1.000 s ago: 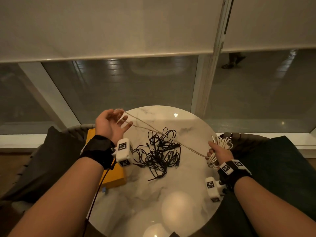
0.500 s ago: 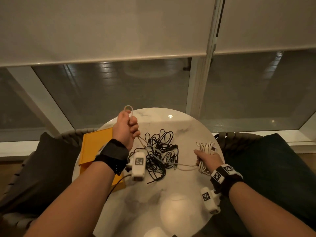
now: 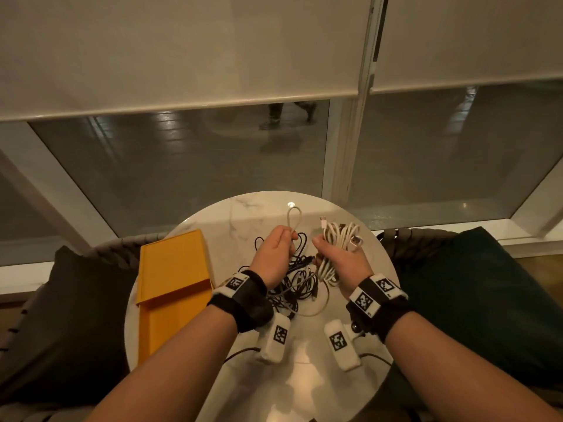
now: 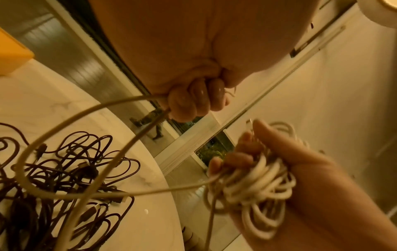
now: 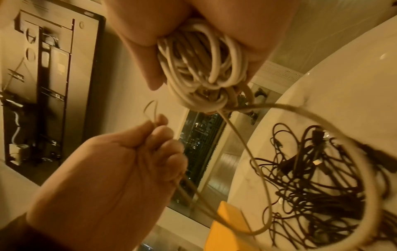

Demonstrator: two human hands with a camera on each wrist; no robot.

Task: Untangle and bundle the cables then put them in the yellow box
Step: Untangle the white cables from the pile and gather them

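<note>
My right hand (image 3: 335, 254) grips a coiled bundle of white cable (image 3: 339, 239), with plugs sticking out of its top; the same bundle (image 5: 204, 71) fills the right wrist view. My left hand (image 3: 278, 248) is fisted round a folded loop of the white cable's free end (image 3: 294, 216), which pokes up above the fingers (image 4: 193, 100). A slack stretch (image 4: 64, 152) hangs between both hands. Beneath them a tangle of black cables (image 3: 292, 284) lies on the round marble table (image 3: 243, 214). The yellow box (image 3: 173, 284) sits open at the table's left edge.
Dark cushioned chairs (image 3: 475, 300) flank the table on both sides. A glass window with lowered blinds (image 3: 182, 50) stands just beyond the table. Bare marble shows at the table's near side (image 3: 289, 391).
My left hand has swung right and now sits close beside the right hand. The white cable between them, taut a second ago, now hangs slack. My view has tilted down.
</note>
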